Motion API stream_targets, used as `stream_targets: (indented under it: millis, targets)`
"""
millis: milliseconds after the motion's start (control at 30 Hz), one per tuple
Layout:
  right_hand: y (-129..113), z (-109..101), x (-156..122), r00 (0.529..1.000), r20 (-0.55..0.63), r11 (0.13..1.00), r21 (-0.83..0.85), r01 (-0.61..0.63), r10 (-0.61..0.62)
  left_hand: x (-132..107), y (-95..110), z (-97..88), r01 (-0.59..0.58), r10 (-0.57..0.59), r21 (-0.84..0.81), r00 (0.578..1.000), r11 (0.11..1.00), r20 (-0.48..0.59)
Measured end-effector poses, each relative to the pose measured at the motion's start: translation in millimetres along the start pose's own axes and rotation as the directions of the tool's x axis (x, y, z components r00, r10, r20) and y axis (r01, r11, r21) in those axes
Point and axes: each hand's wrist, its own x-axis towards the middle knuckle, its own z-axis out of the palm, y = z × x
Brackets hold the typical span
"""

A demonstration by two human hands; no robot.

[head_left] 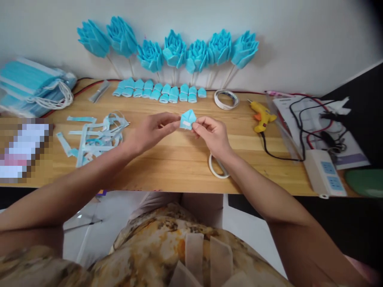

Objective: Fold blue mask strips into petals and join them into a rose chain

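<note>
A small folded blue petal piece point(188, 118) with a white strip on it is held above the wooden table point(179, 159). My left hand point(151, 130) pinches its left edge with thumb and fingers closed. My right hand point(212, 134) pinches its right lower edge, fingers curled. A row of similar folded blue petals point(160, 91) lies at the back of the table. Several finished blue flowers point(175, 50) on sticks lean against the wall behind them.
Cut blue strips point(92, 137) lie at the left, a stack of blue face masks point(32, 85) at far left. One tape roll point(226, 99) sits at the back, another point(216, 167) under my right wrist. A yellow glue gun point(261, 115), cables and a power strip point(324, 173) lie at the right.
</note>
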Motion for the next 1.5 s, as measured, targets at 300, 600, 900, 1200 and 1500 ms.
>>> stream_targets:
  millis: [300,600,900,1200,1500]
  targets:
    - [0.6,-3.6,0.0,0.992,0.099,0.990,0.105,-0.090,0.080,22.8,-6.6,23.4,0.087,-0.092,-0.249,0.996,0.965,-0.009]
    - [0.5,-3.1,2.0,0.995,0.064,0.997,-0.005,-0.075,0.075,22.3,-16.6,24.3,-0.030,0.011,-0.166,0.993,0.986,-0.114]
    - [-2.9,-1.8,-2.5,0.999,0.028,0.990,-0.142,0.026,-0.022,12.5,-13.7,25.9,-0.184,0.193,0.057,0.927,0.981,-0.321]
    - [-2.7,-1.9,-2.1,0.996,0.085,0.990,-0.142,0.021,-0.009,16.2,-22.1,24.6,0.038,-0.045,-0.263,0.999,0.964,-0.021]
    - [-2.6,-2.3,-1.1,0.992,0.120,0.987,-0.158,-0.014,0.033,16.9,-24.8,25.2,0.018,-0.021,-0.208,1.000,0.978,-0.013]
